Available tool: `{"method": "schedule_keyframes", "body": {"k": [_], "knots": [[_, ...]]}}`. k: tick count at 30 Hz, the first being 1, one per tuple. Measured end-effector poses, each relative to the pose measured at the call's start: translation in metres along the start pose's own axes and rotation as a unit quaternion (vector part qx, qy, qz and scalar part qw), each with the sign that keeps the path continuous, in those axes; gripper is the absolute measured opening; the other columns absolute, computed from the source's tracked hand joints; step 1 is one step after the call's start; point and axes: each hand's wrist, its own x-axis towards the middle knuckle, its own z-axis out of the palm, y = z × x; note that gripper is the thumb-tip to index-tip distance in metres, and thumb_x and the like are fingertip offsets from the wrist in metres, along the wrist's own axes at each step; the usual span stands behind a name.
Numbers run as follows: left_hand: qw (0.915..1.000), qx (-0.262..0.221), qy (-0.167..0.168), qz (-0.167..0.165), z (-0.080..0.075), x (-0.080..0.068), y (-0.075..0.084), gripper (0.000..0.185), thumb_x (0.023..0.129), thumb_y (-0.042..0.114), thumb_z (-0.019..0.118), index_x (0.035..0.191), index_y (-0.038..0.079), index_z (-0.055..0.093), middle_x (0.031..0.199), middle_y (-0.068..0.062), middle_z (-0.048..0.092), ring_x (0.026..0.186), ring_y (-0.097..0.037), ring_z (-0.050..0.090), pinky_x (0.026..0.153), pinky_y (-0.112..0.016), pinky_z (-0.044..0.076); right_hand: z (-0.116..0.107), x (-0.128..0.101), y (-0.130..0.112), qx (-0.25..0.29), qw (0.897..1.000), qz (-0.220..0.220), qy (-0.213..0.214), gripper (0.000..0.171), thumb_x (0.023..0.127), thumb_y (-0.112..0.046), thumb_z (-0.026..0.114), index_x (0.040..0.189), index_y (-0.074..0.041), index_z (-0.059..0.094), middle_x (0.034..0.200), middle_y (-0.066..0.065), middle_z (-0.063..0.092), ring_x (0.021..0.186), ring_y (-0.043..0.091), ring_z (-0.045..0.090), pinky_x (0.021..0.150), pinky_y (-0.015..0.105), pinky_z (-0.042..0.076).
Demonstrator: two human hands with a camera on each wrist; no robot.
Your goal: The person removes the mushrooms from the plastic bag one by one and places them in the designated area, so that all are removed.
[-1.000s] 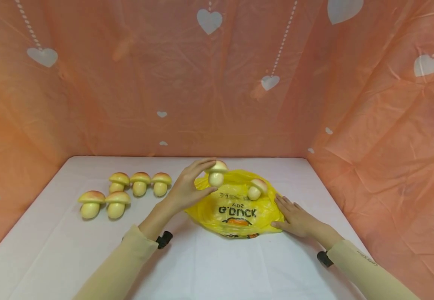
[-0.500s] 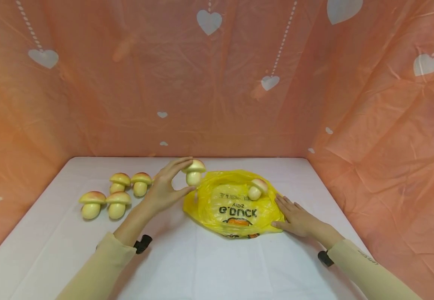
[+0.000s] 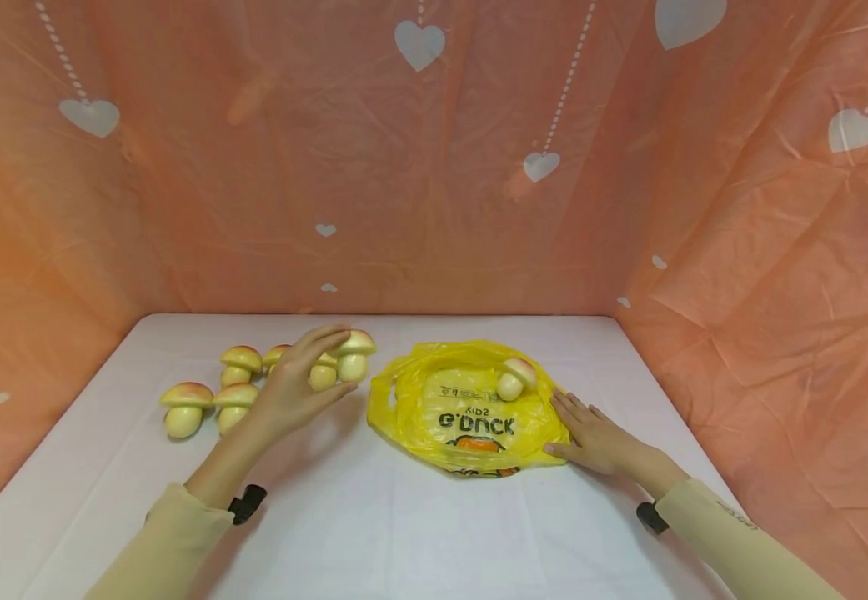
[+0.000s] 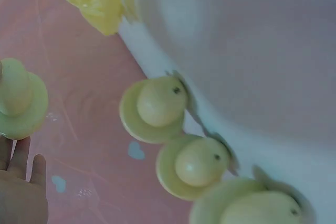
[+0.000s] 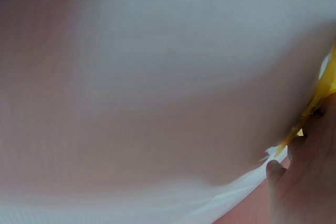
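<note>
My left hand (image 3: 287, 392) holds a toy mushroom (image 3: 356, 358) at its fingertips, cap up, just left of the yellow plastic bag (image 3: 403, 433). The same held mushroom (image 4: 21, 98) shows at the left edge of the left wrist view. Behind that hand, another mushroom (image 3: 323, 377) is partly covered. My right hand (image 3: 602, 437) lies with fingers extended along the bag's right edge; the right wrist view has its fingertips right at the yellow plastic (image 5: 328, 77). Inside the bag's open mouth sits one more mushroom (image 3: 516, 379), tilted.
Several mushrooms stand at the table's left, among them a front-left one (image 3: 186, 408) and a back one (image 3: 241, 364). The white-covered table (image 3: 449, 533) meets an orange curtain (image 3: 479, 250) with pale hearts at the back and sides.
My left hand has carried its mushroom leftward from over the bag to in front of the back row of mushrooms, dropping slightly at the end. The right hand and the bag stay put.
</note>
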Motion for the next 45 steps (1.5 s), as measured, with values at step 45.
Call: {"method": "schedule_keyframes", "body": {"k": [45], "knots": [[0.9676, 0.185, -0.167, -0.037, -0.049, -0.059, -0.039, 0.071, 0.071, 0.017, 0.096, 0.134, 0.003, 0.065, 0.135, -0.019, 0.063, 0.123, -0.044, 0.059, 0.102, -0.064, 0.043, -0.001, 0.001, 0.001, -0.001, 1.0, -0.002, 0.0, 0.097, 0.101, -0.062, 0.054, 0.161, 0.008, 0.022, 0.17, 0.027, 0.016, 0.155, 0.049, 0.016, 0.123, 0.068, 0.016]]}}
